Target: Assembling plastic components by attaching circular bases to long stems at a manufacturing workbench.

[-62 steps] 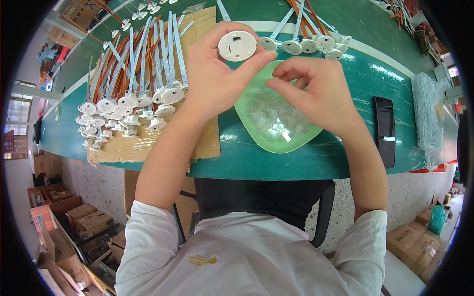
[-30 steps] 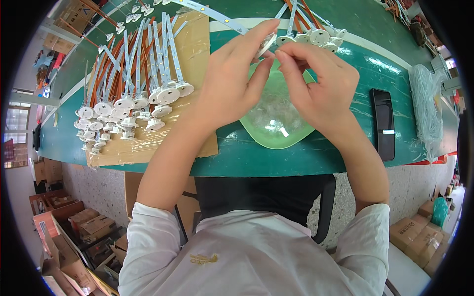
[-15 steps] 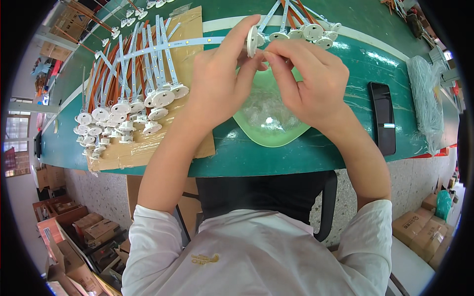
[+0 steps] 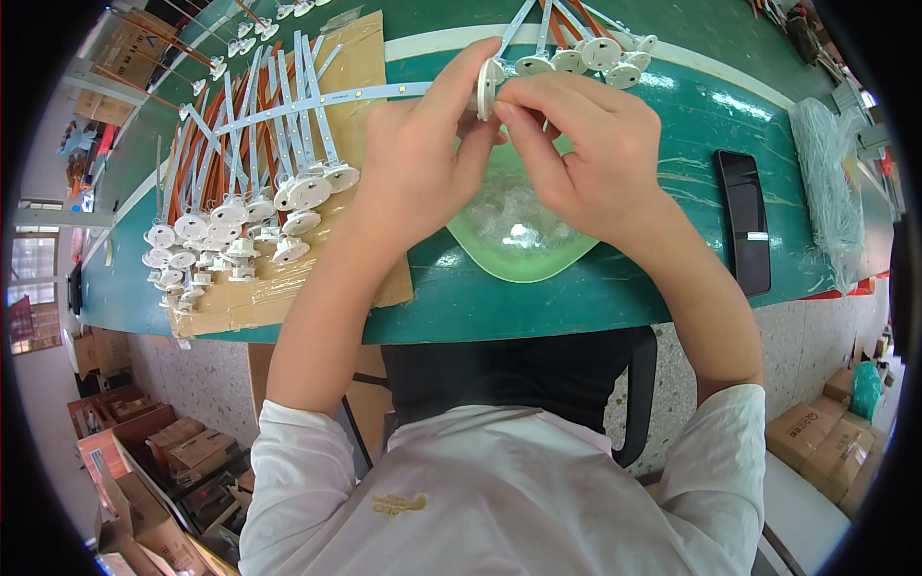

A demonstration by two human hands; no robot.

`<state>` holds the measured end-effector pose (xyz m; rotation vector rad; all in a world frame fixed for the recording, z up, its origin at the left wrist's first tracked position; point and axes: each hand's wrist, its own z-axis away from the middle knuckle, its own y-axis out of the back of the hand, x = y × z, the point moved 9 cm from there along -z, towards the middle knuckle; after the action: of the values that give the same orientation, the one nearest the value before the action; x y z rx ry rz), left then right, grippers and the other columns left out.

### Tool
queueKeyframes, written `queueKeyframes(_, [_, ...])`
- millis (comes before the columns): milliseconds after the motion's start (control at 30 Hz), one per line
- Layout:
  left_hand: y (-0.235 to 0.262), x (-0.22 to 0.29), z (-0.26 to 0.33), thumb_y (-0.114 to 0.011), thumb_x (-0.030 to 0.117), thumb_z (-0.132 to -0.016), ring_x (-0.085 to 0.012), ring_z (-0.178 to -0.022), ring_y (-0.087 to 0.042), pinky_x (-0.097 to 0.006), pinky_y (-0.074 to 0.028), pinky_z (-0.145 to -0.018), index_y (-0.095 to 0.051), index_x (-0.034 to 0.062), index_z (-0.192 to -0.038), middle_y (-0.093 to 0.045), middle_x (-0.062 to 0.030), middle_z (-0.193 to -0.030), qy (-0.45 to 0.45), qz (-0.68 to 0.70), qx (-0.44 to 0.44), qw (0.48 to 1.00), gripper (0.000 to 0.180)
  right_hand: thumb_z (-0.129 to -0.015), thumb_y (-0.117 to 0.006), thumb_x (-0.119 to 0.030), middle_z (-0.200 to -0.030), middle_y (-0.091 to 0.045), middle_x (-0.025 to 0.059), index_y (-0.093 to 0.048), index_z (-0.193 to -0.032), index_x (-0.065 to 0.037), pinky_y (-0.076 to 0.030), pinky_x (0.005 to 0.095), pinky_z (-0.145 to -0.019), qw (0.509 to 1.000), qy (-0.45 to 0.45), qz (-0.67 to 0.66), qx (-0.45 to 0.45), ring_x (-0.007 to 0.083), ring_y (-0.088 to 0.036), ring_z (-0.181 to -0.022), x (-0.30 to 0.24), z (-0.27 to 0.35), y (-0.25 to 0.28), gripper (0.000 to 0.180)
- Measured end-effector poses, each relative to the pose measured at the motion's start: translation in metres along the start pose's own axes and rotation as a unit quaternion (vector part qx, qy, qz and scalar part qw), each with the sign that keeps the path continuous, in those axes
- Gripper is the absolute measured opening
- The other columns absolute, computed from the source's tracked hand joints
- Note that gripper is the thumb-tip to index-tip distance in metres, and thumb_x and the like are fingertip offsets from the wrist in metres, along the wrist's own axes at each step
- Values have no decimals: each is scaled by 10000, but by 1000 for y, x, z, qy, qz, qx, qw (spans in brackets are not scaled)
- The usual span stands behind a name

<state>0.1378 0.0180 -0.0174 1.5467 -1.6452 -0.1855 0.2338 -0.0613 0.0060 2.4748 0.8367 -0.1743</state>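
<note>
Green workbench carries a cardboard sheet of finished lamp strips. Left hand pinches a white round cap edge-on above the green tray; right hand fingertips close on it. Slip risk: cap drops into tray.

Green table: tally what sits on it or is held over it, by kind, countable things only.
White round disc, pinched edge-on between left hand and right hand: 1
Green bowl of small clear parts: 1
Black phone: 1
Cardboard sheet under the stemmed discs: 1
Clear bag: 1
Total: 5; the stemmed discs overlap too much to count.
</note>
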Motion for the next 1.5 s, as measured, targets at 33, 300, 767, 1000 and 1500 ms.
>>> queueKeyframes(33, [-1,1,1,-672,-92,-822,-197,-846,-768,-285,-610,-704,-566,93,-1403,-747,-102,-918,0,0,0,1000,619,-827,-726,28,-830,-714,84,-696,-937,-4,-518,274,-559,1000,4,-3,6,180,-664,-618,0,1,-1,119])
queueKeyframes(300, [-7,-11,4,-641,-111,-809,-195,-827,-771,-264,-596,-677,-575,87,-1385,-745,-99,-878,76,26,-3,997,612,-815,-711,32,-845,-718,107,-696,-943,-15,-537,311,-576,1000,-11,12,-26,245,-683,-651,4,4,-10,138])
queueKeyframes(767, [-3,-6,-2,-662,-7,-815,-270,-727,-751,-327,-575,-649,-593,50,-1308,-716,-134,-786,22,19,-20,999,501,-875,-657,-10,-852,-695,137,-673,-958,6,-549,359,-649,996,-36,-18,-80,304,-682,-746,11,8,-22,85])
queueKeyframes(1000, [-3,-1,-6,-691,106,-899,-289,-734,-754,-364,-561,-620,-572,19,-1285,-716,-157,-778,-15,14,-54,998,413,-916,-666,-102,-908,-722,133,-708,-974,5,-546,332,-678,978,-98,-144,-117,260,-700,-787,29,3,-15,129])
queueKeyframes(1500, [100,-1,2,-577,167,-993,-420,-712,-654,-495,-499,-648,-633,103,-1202,-655,-211,-744,90,-194,-153,965,225,-753,-818,-198,-908,-711,123,-710,-955,-19,-539,340,-648,994,26,-47,-95,249,-684,-749,41,6,4,290])
